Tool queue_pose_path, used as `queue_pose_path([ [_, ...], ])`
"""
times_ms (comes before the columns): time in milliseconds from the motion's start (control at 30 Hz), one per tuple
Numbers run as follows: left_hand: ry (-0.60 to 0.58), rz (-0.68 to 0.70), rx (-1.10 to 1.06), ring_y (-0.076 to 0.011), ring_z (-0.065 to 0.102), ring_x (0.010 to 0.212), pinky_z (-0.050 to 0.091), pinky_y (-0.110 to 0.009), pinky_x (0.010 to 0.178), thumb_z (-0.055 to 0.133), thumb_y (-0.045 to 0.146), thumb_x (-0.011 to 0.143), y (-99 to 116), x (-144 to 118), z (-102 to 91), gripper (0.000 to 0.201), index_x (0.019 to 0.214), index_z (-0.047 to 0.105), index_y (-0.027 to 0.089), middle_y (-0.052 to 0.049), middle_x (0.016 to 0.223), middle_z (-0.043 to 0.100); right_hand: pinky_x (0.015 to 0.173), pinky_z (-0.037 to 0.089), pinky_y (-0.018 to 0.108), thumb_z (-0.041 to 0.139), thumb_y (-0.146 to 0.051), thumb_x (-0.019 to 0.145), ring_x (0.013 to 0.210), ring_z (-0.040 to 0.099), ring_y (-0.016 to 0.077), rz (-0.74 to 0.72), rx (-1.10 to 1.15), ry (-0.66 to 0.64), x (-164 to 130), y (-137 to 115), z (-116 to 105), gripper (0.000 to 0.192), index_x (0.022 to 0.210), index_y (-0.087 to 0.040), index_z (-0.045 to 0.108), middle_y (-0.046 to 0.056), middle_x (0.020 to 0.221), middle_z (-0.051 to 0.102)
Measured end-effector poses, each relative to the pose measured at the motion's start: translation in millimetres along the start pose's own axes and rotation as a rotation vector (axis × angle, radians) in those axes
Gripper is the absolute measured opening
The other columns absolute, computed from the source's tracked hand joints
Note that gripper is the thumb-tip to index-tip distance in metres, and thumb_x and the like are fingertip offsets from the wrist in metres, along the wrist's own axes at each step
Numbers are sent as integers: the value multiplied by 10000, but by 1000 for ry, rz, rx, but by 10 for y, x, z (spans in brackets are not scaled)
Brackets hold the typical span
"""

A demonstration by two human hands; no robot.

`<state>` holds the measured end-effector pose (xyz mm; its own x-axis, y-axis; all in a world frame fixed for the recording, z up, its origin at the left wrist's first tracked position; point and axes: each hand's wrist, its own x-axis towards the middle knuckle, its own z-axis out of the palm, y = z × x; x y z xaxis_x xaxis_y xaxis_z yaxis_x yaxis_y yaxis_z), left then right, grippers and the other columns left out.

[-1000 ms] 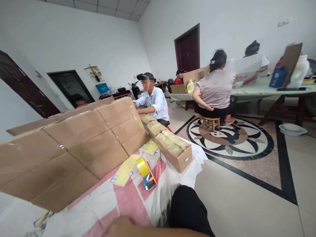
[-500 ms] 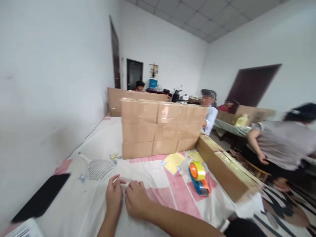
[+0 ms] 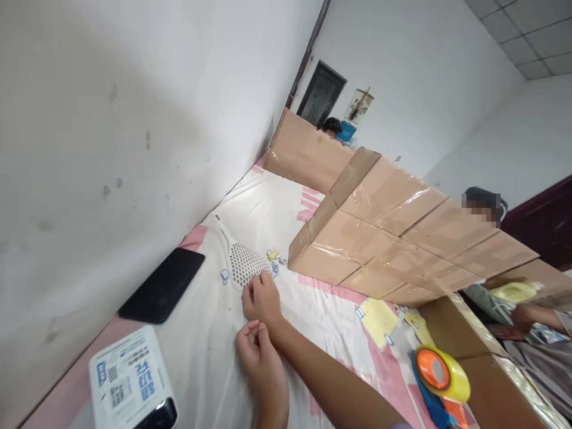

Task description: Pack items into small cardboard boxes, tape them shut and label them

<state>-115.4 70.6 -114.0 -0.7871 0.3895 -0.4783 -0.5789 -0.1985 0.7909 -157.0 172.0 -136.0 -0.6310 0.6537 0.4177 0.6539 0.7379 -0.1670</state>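
Observation:
My right hand (image 3: 263,302) rests at the near edge of a white perforated fly swatter (image 3: 245,265), knuckles up and fingers curled. Whether its fingertips press on the swatter I cannot tell. Just below and partly under the right wrist, my left hand (image 3: 259,351) is turned sideways with its fingers folded in. Nothing shows in either hand. The swatter lies flat on the cloth, its thin handle pointing away toward the wall. To the right, a tape dispenser (image 3: 429,390) in blue and orange carries a roll of yellow tape (image 3: 456,378).
A wall of taped cardboard boxes (image 3: 379,238) stands ahead, with another carton row (image 3: 487,381) on the right. By the left wall lie a black tablet-like slab (image 3: 163,286) and a white labelled box (image 3: 129,375). Other people sit beyond the cartons.
The view has swung left and tilted, so the white box and slab show more fully. My right hand has moved forward to the fly swatter; my left hand now sits nearer me, below it.

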Motion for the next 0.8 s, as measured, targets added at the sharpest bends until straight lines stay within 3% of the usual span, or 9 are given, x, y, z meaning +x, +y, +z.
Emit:
queue_pose_path([
  [133,-15,-46,-29,-238,660,966,513,-398,873,599,407,849,5,-8,22,258,999,565,199,-70,998,660,746,439,324,560,-224,898,869,504,215,-3,3,31,16,13,6,87,818,-200,537,65,895,550],
  [267,-11,43,9,-230,649,929,521,-397,858,609,408,829,-69,28,9,266,986,561,198,-59,957,646,766,459,323,587,-231,866,892,531,223,6,-44,13,26,-9,33,54,835,-188,576,84,916,587],
  [367,-63,239,77,-230,650,906,531,-424,896,612,401,825,-163,84,-14,259,973,555,196,-57,933,649,738,472,315,618,-248,837,877,568,225,12,-74,-14,28,-35,165,72,864,-181,614,85,913,635],
  [500,-163,600,158,-291,647,1170,501,-479,1042,589,356,861,-233,162,37,363,1175,552,177,-149,1224,672,633,435,263,685,-249,771,703,552,166,55,36,-45,124,30,312,146,716,-200,559,15,747,645],
  [567,-185,724,222,-314,636,1221,515,-482,1036,574,348,863,-219,160,64,443,1263,545,161,-183,1305,651,585,392,242,724,-229,722,629,510,133,105,142,-4,55,106,210,264,640,-213,474,-27,662,607],
  [667,-284,868,460,-348,635,1225,505,-505,1054,513,376,880,-157,109,71,440,1244,623,154,-187,1286,676,589,364,248,658,-166,738,604,479,122,253,201,147,-385,313,-160,275,652,-225,404,-38,642,572],
  [733,-265,852,623,-369,622,1242,482,-539,1076,459,397,903,-113,72,68,453,1250,656,182,-168,1297,683,633,361,259,587,-136,736,604,462,121,294,229,263,-835,561,-464,268,659,-230,347,-43,622,519],
  [800,-189,747,727,-378,627,1229,481,-569,1061,420,410,920,-87,66,67,470,1289,653,235,-133,1317,685,637,340,256,533,-131,724,556,400,105,230,318,399,-1287,866,-746,290,637,-225,273,-62,566,412],
])
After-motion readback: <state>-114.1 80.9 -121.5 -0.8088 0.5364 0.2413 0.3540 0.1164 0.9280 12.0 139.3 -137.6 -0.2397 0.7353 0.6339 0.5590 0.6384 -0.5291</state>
